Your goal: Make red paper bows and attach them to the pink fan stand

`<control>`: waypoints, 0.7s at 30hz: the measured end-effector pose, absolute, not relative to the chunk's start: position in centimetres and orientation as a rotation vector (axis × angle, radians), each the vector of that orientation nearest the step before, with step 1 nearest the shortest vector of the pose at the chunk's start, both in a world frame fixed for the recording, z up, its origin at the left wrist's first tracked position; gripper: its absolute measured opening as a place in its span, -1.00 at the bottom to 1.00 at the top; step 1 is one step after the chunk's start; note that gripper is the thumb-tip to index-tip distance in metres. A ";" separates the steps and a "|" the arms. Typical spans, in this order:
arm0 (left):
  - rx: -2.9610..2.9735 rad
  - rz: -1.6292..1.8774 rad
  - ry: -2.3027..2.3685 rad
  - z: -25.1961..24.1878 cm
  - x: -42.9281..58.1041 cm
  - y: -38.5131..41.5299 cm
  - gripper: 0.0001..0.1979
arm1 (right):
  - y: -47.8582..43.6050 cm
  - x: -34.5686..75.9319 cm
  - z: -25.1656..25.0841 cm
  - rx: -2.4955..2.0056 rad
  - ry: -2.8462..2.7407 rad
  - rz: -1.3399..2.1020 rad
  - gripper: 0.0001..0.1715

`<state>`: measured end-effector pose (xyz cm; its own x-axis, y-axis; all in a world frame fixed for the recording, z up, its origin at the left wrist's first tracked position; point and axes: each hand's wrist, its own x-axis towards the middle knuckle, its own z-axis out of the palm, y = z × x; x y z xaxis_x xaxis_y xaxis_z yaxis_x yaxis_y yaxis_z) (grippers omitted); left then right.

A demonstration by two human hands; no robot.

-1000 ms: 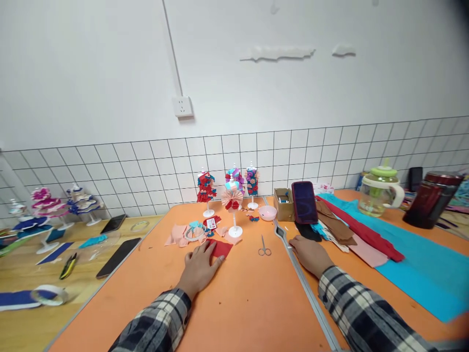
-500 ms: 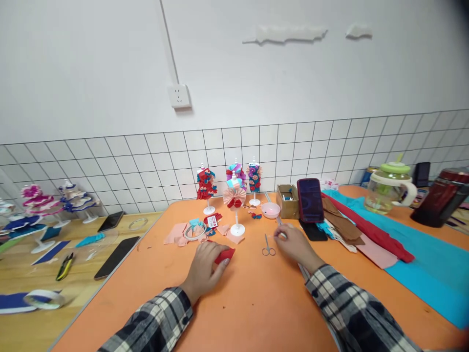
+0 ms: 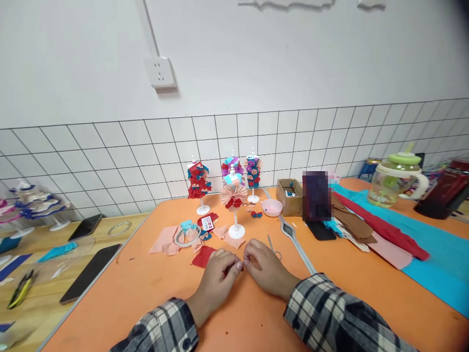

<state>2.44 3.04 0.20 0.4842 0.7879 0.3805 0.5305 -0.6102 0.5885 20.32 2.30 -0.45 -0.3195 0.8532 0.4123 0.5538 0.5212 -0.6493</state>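
Observation:
My left hand [image 3: 219,275] and my right hand [image 3: 269,271] meet low over the table, thumbs and fingertips pinched nearly together. Something small and dark shows between the fingertips, too hidden to name. A red piece of crepe paper or cloth [image 3: 202,256] lies just beyond my left knuckles. Small scissors [image 3: 270,242] rest behind my right hand, one handle partly covered. Directly ahead stands a mini dress form [image 3: 234,193] on a white base, with a pleated peach fan and red pieces on it.
More decorated dress forms [image 3: 199,181] stand behind. Peach scraps and a tape roll [image 3: 187,235] lie left. A pink bowl [image 3: 271,208], cardboard box [image 3: 290,198], propped phone [image 3: 317,195], grey strap [image 3: 298,247], coloured sheets [image 3: 388,234] and a drink jug [image 3: 394,183] are on the right.
My right hand has moved left from beside the scissors to meet my left hand. The red piece beyond my left hand shows more now. The view has tilted down.

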 end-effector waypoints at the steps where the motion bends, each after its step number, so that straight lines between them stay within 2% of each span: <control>1: 2.352 0.884 1.122 0.2 2.5 3.1 -0.58 | 2.1 20.4 -0.3 -1.122 -2.029 0.483 -0.90; 5: 2.363 0.897 1.192 0.5 2.7 3.5 -0.66 | 1.8 20.7 0.1 -1.084 -2.034 0.420 -0.88; 9: 2.398 0.905 1.033 0.7 2.8 3.3 -0.72 | 1.6 21.0 0.5 -1.046 -2.061 0.367 -0.90; 14: 2.214 0.999 0.951 0.6 2.6 3.5 -0.75 | 1.8 20.7 0.1 -1.061 -1.862 0.574 -0.97; 18: 1.959 1.031 1.108 0.2 2.5 4.4 -0.74 | 2.0 20.9 -0.2 -1.164 -1.533 0.640 -0.53; 19: 1.932 1.018 1.124 0.1 2.5 4.6 -0.74 | 1.9 21.1 -0.2 -1.169 -1.545 0.585 -0.54; 21: 1.926 1.003 1.116 0.0 2.6 4.6 -0.73 | 1.6 21.4 0.1 -1.146 -1.674 0.442 -0.71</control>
<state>2.62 4.60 0.02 0.3334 0.9011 0.2773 0.3717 -0.3959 0.8397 21.37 1.61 0.08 -0.0322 0.8466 0.5313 0.4741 0.4808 -0.7376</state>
